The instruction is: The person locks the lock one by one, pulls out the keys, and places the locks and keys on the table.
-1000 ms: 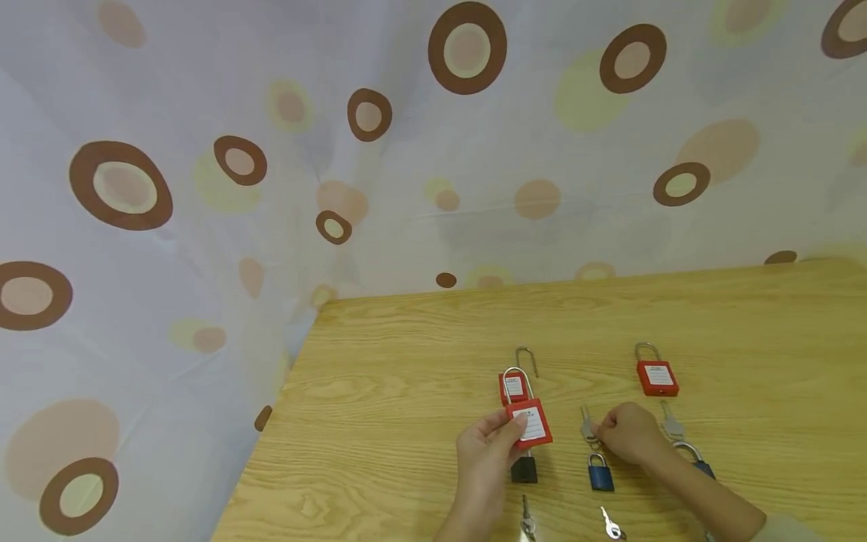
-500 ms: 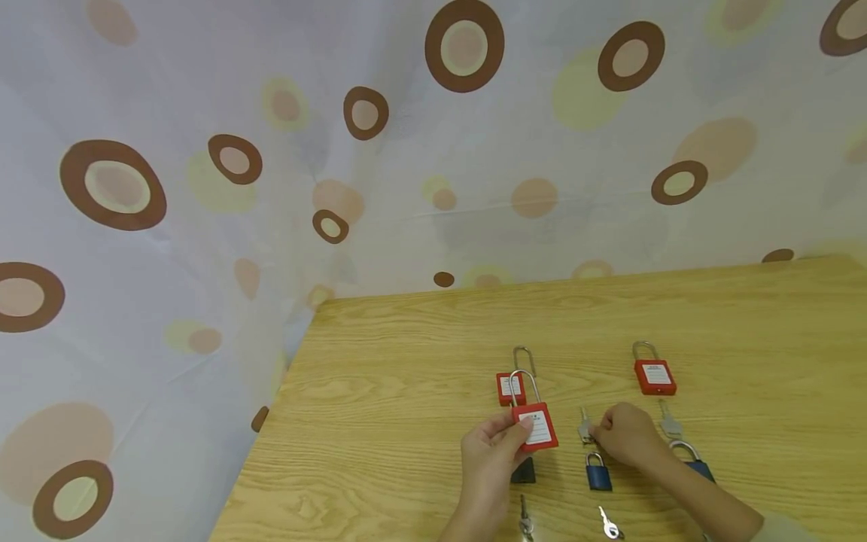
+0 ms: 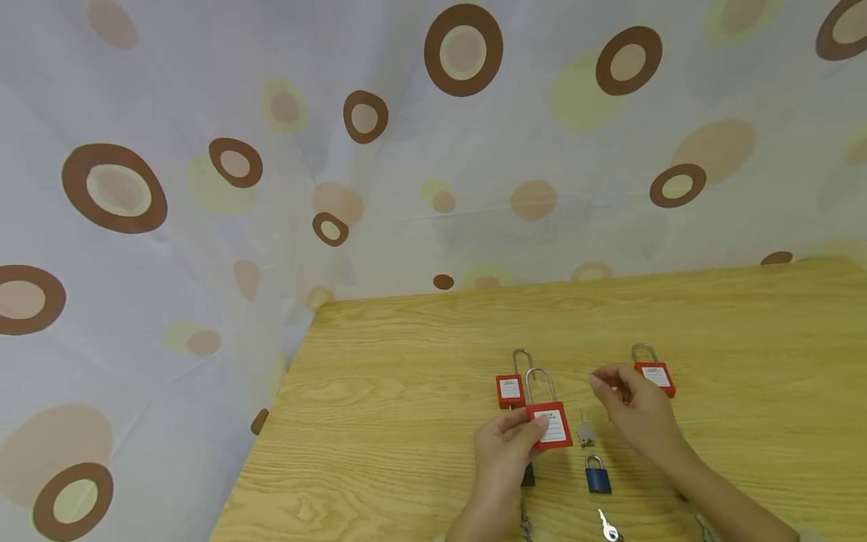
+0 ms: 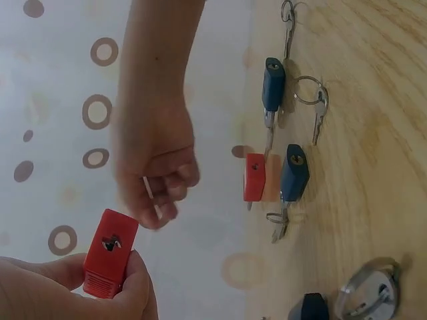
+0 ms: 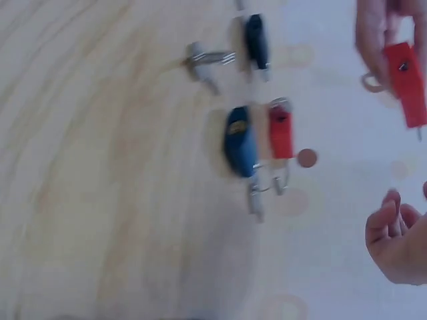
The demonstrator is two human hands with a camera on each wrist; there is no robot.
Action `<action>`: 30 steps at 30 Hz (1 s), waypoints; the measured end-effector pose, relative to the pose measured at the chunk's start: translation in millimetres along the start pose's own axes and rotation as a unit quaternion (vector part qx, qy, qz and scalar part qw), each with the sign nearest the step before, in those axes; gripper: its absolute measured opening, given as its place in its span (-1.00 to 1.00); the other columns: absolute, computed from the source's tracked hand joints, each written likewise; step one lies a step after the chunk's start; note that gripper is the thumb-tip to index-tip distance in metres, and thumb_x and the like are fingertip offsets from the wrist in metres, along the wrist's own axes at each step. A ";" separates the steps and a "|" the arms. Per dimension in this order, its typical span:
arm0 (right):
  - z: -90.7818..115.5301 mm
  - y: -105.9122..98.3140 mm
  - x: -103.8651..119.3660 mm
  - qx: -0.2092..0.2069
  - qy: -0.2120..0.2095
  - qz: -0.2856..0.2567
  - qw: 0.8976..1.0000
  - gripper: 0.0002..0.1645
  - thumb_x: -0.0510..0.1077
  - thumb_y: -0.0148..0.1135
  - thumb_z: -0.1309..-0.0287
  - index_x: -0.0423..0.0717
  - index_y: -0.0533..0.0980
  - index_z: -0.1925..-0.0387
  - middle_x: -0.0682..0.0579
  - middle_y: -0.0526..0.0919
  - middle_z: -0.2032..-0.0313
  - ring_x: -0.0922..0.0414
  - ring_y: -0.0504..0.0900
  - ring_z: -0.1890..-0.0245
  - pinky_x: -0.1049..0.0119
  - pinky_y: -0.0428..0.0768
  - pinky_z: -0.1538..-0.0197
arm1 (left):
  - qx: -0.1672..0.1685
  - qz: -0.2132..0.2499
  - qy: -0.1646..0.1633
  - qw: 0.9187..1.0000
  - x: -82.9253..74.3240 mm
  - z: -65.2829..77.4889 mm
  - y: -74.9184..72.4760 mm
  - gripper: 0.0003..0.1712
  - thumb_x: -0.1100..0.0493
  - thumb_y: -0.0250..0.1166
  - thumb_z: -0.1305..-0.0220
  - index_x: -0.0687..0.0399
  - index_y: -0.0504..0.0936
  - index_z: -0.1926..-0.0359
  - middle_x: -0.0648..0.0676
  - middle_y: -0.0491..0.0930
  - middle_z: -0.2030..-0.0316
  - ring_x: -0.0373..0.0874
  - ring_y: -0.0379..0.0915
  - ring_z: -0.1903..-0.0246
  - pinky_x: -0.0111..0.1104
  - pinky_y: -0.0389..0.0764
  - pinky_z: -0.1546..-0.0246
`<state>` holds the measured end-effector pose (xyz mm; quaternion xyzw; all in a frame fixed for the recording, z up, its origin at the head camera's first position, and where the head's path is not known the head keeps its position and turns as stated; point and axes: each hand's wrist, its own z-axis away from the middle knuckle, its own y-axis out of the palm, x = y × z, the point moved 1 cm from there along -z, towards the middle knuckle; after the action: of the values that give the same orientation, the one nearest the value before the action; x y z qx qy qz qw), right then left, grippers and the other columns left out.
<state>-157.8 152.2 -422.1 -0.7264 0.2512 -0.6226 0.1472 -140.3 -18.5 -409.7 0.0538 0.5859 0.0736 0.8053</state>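
Note:
My left hand (image 3: 493, 461) holds up a red padlock (image 3: 561, 430) with a white label, thumb on its front and shackle upward. The left wrist view shows the keyhole in the underside of this red padlock (image 4: 110, 253). My right hand (image 3: 642, 418) is raised to the right of it, fingers loosely bent, with nothing visible between them. Below and left of the right hand, a key (image 3: 586, 430) lies on the table above a small blue padlock (image 3: 598, 479). Another red padlock (image 3: 655, 375) is partly covered by the right hand.
Behind the held padlock lies a red padlock (image 3: 509, 391) with its shackle raised. A dark padlock (image 3: 529, 474) is mostly hidden by the left hand. Loose keys (image 3: 610, 527) lie near the front of the wooden table (image 3: 379, 421). A patterned sheet (image 3: 400, 248) hangs behind.
My right hand has come away from the key on the table and risen up and back. My left hand has shifted slightly right with the red padlock.

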 end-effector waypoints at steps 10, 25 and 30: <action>-1.7 -8.1 13.5 0.052 0.078 -0.132 0.987 -0.46 -0.03 0.08 -0.28 -0.32 0.32 -0.14 0.31 0.53 0.36 0.32 0.48 0.49 0.41 0.55 0.41 | 0.010 0.022 0.024 0.999 -8.3 -27.5 40.4 -0.72 0.30 0.31 -0.12 0.35 0.61 0.13 0.12 0.62 0.25 -0.18 0.60 0.33 -0.37 0.65 0.23; -36.4 18.6 -25.1 -0.015 0.127 -0.008 0.992 -0.56 -0.15 0.11 -0.23 -0.52 0.48 0.07 -0.41 0.58 0.12 -0.11 0.60 0.29 0.26 0.61 0.31 | -0.107 -0.216 0.084 0.967 14.6 -83.2 65.8 -0.89 0.30 0.42 0.04 0.29 0.67 0.54 0.06 0.61 0.55 -0.26 0.39 0.50 -0.44 0.50 0.54; -40.2 24.5 -33.5 -0.031 0.125 0.022 0.991 -0.61 -0.19 0.11 -0.21 -0.52 0.52 0.14 -0.41 0.59 0.14 -0.28 0.51 0.06 -0.04 0.54 0.07 | -0.129 -0.250 0.102 0.954 24.1 -90.1 73.2 -0.89 0.34 0.41 0.05 0.30 0.67 0.60 0.06 0.60 0.60 -0.28 0.35 0.57 -0.47 0.45 0.60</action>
<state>-204.8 154.2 -455.6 -0.6414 0.3026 -0.6971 0.1056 -222.8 57.9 -447.3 -0.2061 0.6448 -0.0497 0.7344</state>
